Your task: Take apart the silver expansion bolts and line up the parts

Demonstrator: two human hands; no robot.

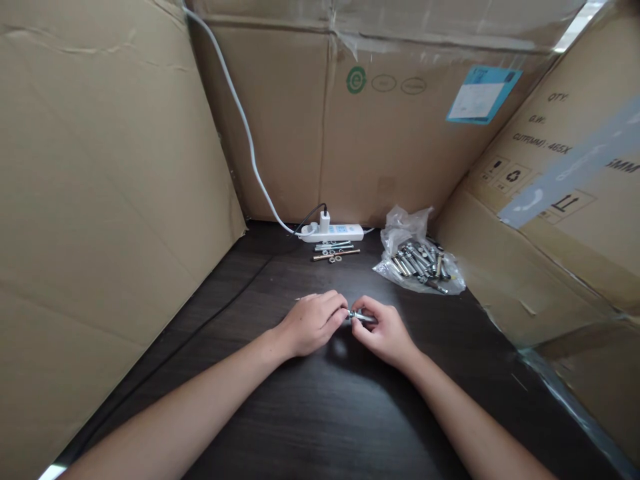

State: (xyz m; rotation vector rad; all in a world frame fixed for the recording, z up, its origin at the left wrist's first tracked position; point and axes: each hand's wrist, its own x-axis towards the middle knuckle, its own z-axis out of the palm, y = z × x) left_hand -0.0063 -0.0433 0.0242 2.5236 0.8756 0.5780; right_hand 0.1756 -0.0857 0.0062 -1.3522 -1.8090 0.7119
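Observation:
My left hand [315, 325] and my right hand [384, 333] meet over the middle of the dark table. Between them lies a silvery metal expansion bolt [361, 317], roughly level. The thumb and fingers of my right hand pinch its sleeve from the right. My left hand closes around the other end, whose shape is hidden under the fingers. A thin pale tip [299, 299] shows past the far side of my left hand; what it belongs to is unclear.
Several long bolts [334, 247] and washers [335, 259] lie before a white power strip [350, 233] with a charger. A clear plastic bag [400, 222] of expansion bolts [423, 261] is back right. A black cable [220, 313] crosses the left. Cardboard walls [280, 120] surround the table.

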